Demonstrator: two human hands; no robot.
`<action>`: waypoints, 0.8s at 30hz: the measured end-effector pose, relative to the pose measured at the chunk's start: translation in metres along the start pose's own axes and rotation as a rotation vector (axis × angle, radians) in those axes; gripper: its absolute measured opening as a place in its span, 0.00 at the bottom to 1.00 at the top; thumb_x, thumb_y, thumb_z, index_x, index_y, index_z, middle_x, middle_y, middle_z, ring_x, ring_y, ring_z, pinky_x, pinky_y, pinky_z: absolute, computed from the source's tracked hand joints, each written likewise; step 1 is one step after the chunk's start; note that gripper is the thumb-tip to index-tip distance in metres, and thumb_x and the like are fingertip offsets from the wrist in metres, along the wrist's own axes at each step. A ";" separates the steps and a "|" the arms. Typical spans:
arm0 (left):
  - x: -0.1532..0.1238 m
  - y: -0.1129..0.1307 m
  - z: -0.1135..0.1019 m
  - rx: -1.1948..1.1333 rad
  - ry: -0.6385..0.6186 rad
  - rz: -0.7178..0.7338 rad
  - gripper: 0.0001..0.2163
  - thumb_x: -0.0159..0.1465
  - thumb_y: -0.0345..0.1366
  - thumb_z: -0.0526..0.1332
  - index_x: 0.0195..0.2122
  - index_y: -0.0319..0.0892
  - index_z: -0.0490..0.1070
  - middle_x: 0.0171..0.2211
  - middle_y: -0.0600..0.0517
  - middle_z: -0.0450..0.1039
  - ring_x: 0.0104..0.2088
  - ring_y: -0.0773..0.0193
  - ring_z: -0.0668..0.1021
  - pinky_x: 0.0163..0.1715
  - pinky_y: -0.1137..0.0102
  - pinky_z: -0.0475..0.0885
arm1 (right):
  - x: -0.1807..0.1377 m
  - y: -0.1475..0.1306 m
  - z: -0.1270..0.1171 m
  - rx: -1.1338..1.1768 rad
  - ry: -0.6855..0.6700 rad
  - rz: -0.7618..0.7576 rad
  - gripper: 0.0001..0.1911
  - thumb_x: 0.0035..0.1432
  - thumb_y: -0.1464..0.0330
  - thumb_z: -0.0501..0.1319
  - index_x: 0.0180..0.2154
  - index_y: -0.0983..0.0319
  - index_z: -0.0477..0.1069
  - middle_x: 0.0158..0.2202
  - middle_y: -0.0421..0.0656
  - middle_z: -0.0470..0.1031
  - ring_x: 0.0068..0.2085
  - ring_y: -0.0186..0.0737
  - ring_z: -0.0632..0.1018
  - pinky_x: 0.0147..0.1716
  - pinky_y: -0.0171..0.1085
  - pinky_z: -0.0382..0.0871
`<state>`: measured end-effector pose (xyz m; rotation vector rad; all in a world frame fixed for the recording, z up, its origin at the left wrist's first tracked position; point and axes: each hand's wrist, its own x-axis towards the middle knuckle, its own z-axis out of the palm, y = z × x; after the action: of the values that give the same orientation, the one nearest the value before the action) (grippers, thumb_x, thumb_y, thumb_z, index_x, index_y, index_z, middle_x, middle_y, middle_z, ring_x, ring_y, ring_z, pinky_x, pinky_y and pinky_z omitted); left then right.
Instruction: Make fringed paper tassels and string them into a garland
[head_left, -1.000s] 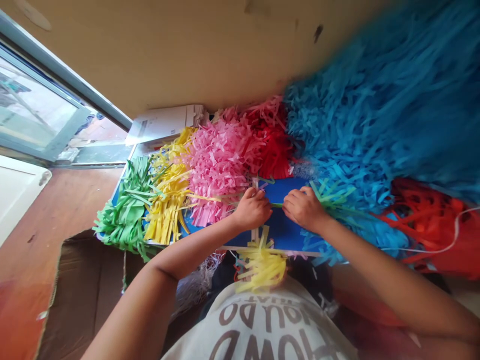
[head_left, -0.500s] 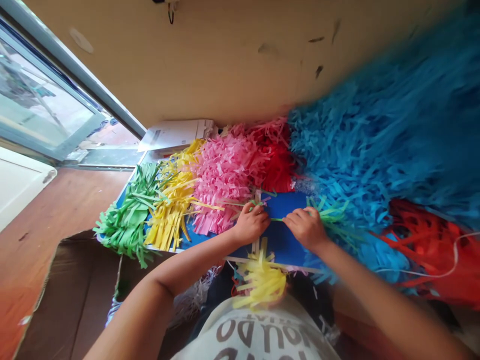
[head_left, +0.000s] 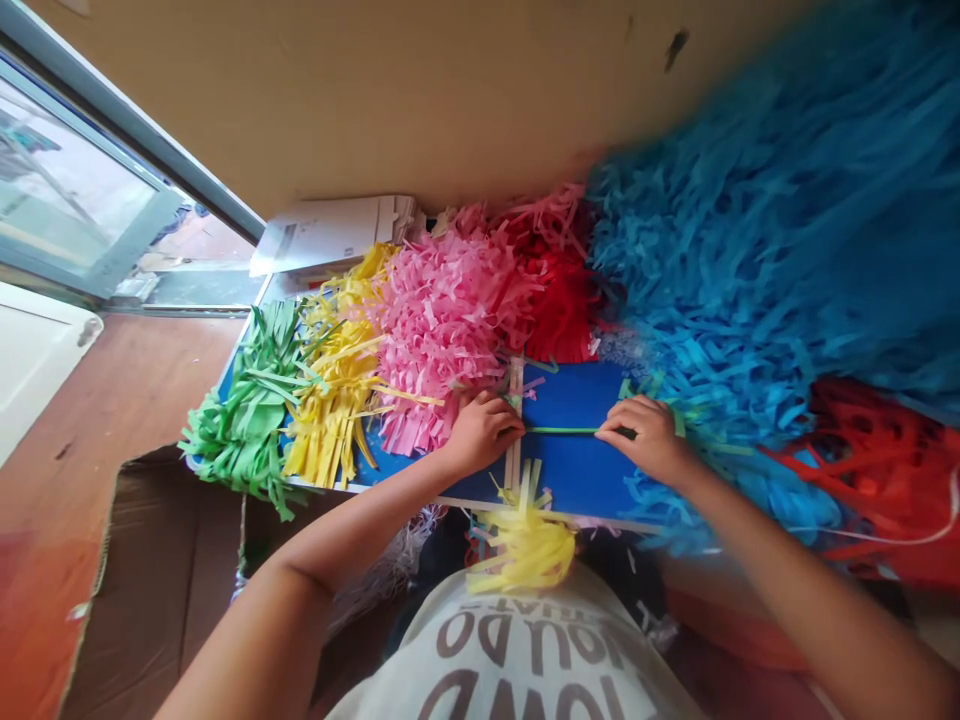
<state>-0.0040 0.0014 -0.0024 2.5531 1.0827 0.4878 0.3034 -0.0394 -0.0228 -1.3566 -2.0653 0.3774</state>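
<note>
A thin green strip (head_left: pixel 561 431), paper by its look, stretches level between my two hands, just over the blue tabletop (head_left: pixel 574 480). My left hand (head_left: pixel 484 430) is closed on its left end, beside the pink paper fringe (head_left: pixel 442 330). The other end is pinched in my right hand (head_left: pixel 643 435), next to the blue paper strips (head_left: pixel 697 370). Light green strips (head_left: pixel 679 415) show behind the right hand. A yellow paper tuft (head_left: pixel 529 545) hangs at the table's near edge, in front of my shirt.
Green fringe (head_left: pixel 251 415), yellow fringe (head_left: pixel 337 380) and red fringe (head_left: pixel 559 310) lie along the table. A stack of white sheets (head_left: pixel 337 230) stands by the wall. Red strips (head_left: pixel 885 460) are at right. An open cardboard box (head_left: pixel 142 580) sits below left.
My hands have moved apart, so a longer piece of the green strip shows taut between them. The view has shifted slightly.
</note>
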 end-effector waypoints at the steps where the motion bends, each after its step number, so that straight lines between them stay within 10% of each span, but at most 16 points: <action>1: 0.001 0.000 0.000 -0.023 0.003 -0.014 0.11 0.68 0.44 0.61 0.34 0.47 0.81 0.36 0.51 0.80 0.41 0.60 0.75 0.45 0.61 0.60 | 0.000 0.000 -0.001 0.003 -0.015 0.005 0.09 0.60 0.64 0.66 0.27 0.58 0.77 0.31 0.42 0.78 0.36 0.40 0.75 0.37 0.39 0.62; 13: 0.012 0.014 0.000 0.079 -0.033 -0.148 0.09 0.64 0.42 0.64 0.32 0.44 0.79 0.32 0.49 0.78 0.41 0.56 0.73 0.46 0.59 0.59 | 0.006 -0.006 -0.005 -0.021 -0.096 0.090 0.09 0.57 0.67 0.64 0.25 0.59 0.72 0.31 0.41 0.77 0.36 0.40 0.72 0.37 0.39 0.58; 19: 0.015 0.024 -0.004 0.253 -0.113 0.216 0.12 0.72 0.39 0.55 0.48 0.57 0.77 0.38 0.52 0.78 0.44 0.56 0.71 0.50 0.56 0.56 | 0.016 -0.018 -0.012 -0.169 -0.230 0.186 0.00 0.53 0.70 0.65 0.30 0.59 0.74 0.32 0.39 0.77 0.38 0.41 0.73 0.37 0.40 0.54; 24: 0.020 0.025 -0.004 0.310 -0.110 0.353 0.11 0.71 0.39 0.55 0.44 0.51 0.79 0.40 0.50 0.77 0.46 0.56 0.72 0.51 0.57 0.58 | 0.023 -0.052 -0.004 -0.335 -0.242 -0.171 0.08 0.62 0.73 0.60 0.39 0.58 0.77 0.40 0.44 0.79 0.42 0.42 0.72 0.44 0.44 0.52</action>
<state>0.0234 0.0002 0.0155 3.0240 0.7154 0.2721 0.2624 -0.0416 0.0170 -1.3600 -2.5127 0.1284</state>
